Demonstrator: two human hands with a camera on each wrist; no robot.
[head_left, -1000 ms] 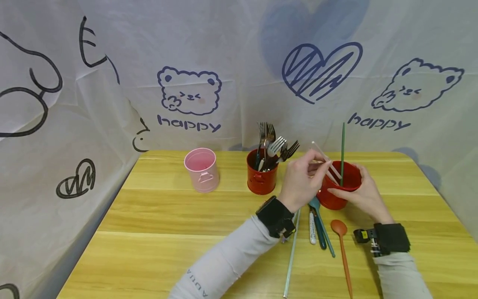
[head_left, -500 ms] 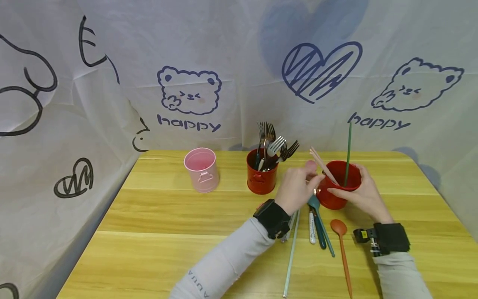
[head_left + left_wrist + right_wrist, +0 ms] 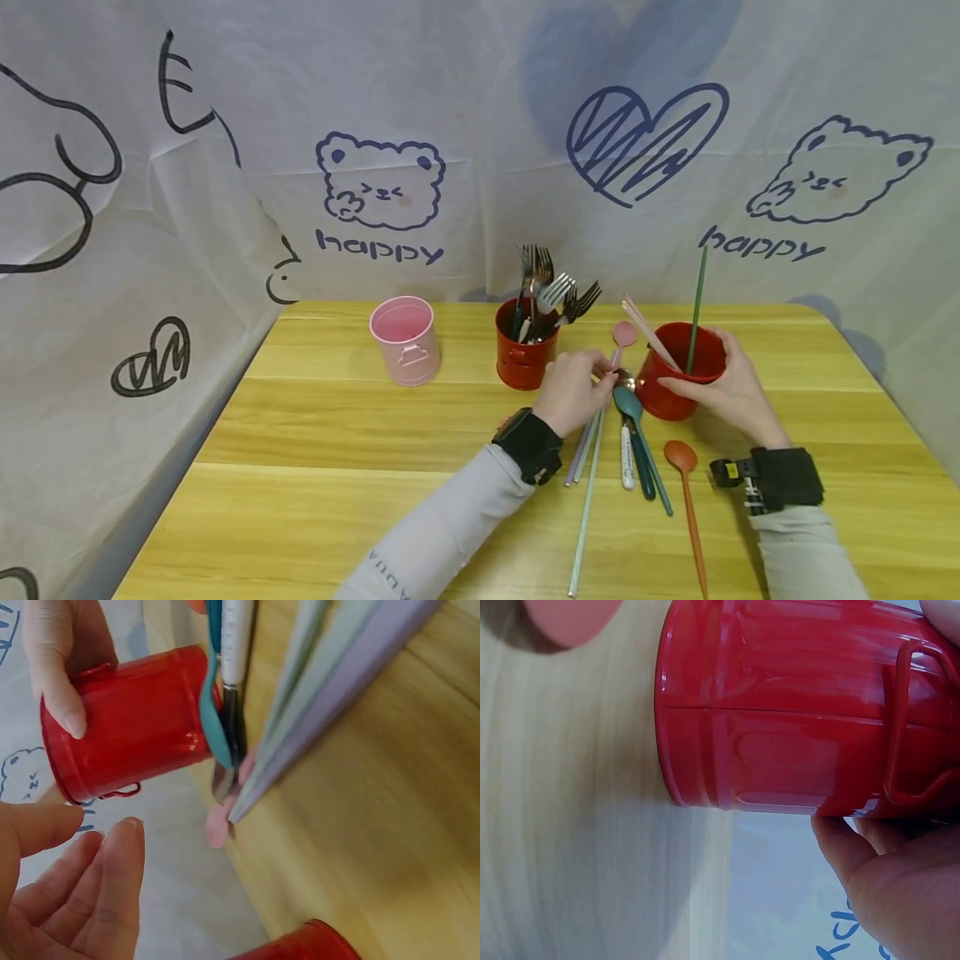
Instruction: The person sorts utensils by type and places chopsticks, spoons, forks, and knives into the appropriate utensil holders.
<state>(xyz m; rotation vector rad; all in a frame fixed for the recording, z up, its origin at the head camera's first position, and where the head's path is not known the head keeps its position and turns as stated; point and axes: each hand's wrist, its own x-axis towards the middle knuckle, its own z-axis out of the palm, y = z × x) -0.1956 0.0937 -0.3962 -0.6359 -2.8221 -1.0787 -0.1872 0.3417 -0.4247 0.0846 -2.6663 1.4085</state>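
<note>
My right hand (image 3: 742,400) grips a red bucket (image 3: 666,398) at the right of the table, thumb over the near rim. A green stick (image 3: 697,308) and a few pale pink sticks (image 3: 651,331) stand tilted in it. My left hand (image 3: 576,390) hovers left of the bucket, over long thin sticks. In the left wrist view its thumb and fingers are apart with nothing between them. Below it lie pale green sticks (image 3: 587,508) and a purple stick (image 3: 330,705). Close by are a pink spoon (image 3: 624,334), a teal spoon (image 3: 628,403) and a white-handled utensil (image 3: 627,458).
A second red bucket (image 3: 525,367) full of forks (image 3: 555,293) stands left of my left hand. Farther left is a pink bucket (image 3: 412,362). An orange spoon (image 3: 681,456) lies in front of the right hand. A white printed cloth (image 3: 480,208) hangs behind the table.
My left hand let go of the pale pink sticks, which now lean in the red bucket, and moved left and down towards the sticks on the table. The right hand stays on the bucket.
</note>
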